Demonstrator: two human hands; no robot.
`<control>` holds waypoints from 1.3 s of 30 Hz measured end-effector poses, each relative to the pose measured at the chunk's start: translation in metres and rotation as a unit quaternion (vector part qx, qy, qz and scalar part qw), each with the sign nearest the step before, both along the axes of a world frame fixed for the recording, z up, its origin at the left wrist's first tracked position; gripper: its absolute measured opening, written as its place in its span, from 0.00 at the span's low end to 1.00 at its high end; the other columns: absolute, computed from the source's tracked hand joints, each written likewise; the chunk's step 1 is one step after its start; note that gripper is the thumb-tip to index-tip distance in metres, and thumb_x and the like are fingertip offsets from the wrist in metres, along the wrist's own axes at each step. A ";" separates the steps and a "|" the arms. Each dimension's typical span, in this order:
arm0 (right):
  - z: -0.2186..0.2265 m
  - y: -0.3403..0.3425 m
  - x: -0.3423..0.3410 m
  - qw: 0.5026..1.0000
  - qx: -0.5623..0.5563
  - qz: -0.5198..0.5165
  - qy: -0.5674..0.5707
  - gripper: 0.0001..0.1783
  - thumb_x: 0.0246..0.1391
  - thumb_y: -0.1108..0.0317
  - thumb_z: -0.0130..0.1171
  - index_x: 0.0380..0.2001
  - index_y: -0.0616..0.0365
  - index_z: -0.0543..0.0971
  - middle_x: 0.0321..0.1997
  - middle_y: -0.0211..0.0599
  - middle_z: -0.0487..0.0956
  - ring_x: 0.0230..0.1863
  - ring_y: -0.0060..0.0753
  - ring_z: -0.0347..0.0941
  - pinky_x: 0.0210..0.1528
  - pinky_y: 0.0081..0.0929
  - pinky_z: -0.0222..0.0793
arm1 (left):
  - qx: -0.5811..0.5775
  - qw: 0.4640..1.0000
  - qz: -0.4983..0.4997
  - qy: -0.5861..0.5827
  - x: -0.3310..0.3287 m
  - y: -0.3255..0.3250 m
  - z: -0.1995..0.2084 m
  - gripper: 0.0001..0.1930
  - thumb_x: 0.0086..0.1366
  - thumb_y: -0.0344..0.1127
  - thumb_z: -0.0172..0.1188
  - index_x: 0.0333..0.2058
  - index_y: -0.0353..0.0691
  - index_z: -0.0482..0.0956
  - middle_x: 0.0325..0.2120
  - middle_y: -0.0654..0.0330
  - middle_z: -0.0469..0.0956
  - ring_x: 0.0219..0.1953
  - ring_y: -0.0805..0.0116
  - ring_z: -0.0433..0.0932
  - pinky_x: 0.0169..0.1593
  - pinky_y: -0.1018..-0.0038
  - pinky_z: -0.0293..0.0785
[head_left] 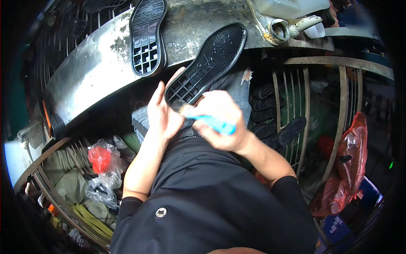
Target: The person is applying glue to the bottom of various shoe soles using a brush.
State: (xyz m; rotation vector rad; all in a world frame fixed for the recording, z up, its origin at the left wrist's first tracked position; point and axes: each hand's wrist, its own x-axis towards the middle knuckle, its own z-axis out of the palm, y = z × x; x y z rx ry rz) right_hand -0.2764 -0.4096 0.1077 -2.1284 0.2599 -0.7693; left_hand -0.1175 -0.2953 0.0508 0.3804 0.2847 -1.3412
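Note:
A black shoe sole (220, 53) lies tilted, its inner side up, with its toe resting over the edge of the metal bench. The open grid at its heel end points toward me. My left hand (163, 118) supports that heel from beneath and the left side, thumb raised along the edge. In my right hand (224, 114) is a brush with a blue handle (220, 125), closed in the fingers. Its pale bristles (184, 110) are at the heel rim and look blurred. Another black sole (148, 25) sits on the bench to the left, grid side up.
The worn metal bench (89, 59) curves across the front. A stained metal cup (279, 30) and a whitish plastic container (292, 7) stand at its far right. Barred racks flank me; dark soles (289, 131) and a red plastic bag (351, 156) are right, clear bags (103, 192) left.

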 end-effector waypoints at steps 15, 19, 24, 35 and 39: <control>0.007 -0.147 -0.014 0.960 0.014 -0.243 0.140 0.14 0.74 0.61 0.63 0.36 0.60 0.82 0.25 0.36 0.83 0.28 0.31 0.83 0.36 0.34 0.76 | 0.024 0.964 -0.031 -0.262 0.000 0.000 0.026 0.36 0.87 0.57 0.36 0.77 0.32 0.61 0.73 0.46 0.71 0.74 0.57 0.72 0.78 0.58 0.64; 0.000 -0.164 0.002 0.943 -0.098 -0.312 0.060 0.11 0.73 0.63 0.64 0.38 0.59 0.83 0.32 0.44 0.87 0.35 0.42 0.87 0.39 0.39 0.80 | 0.021 0.968 -0.040 -0.247 0.002 -0.003 0.032 0.38 0.87 0.58 0.36 0.77 0.31 0.61 0.72 0.46 0.72 0.73 0.57 0.72 0.77 0.59 0.66; -0.036 -0.142 0.018 0.951 -0.039 -0.301 -0.056 0.09 0.71 0.67 0.67 0.46 0.63 0.84 0.36 0.42 0.88 0.38 0.35 0.88 0.44 0.32 0.81 | 0.040 0.974 -0.023 -0.223 0.002 -0.002 0.029 0.38 0.86 0.59 0.37 0.77 0.30 0.61 0.73 0.45 0.69 0.74 0.55 0.71 0.78 0.56 0.66; -0.048 -0.111 0.034 0.946 0.072 -0.309 -0.075 0.08 0.74 0.69 0.63 0.48 0.62 0.83 0.31 0.40 0.86 0.37 0.32 0.87 0.43 0.31 0.80 | 0.047 0.985 -0.020 -0.166 0.000 0.000 0.026 0.36 0.85 0.61 0.37 0.79 0.41 0.60 0.75 0.48 0.69 0.74 0.48 0.71 0.76 0.43 0.65; -0.049 -0.035 0.020 0.977 0.007 -0.210 -0.024 0.12 0.66 0.68 0.69 0.47 0.63 0.82 0.41 0.47 0.85 0.45 0.55 0.84 0.58 0.49 0.78 | -0.003 1.000 -0.011 -0.029 -0.001 0.000 0.014 0.33 0.86 0.58 0.40 0.77 0.42 0.63 0.72 0.50 0.71 0.73 0.50 0.72 0.76 0.43 0.65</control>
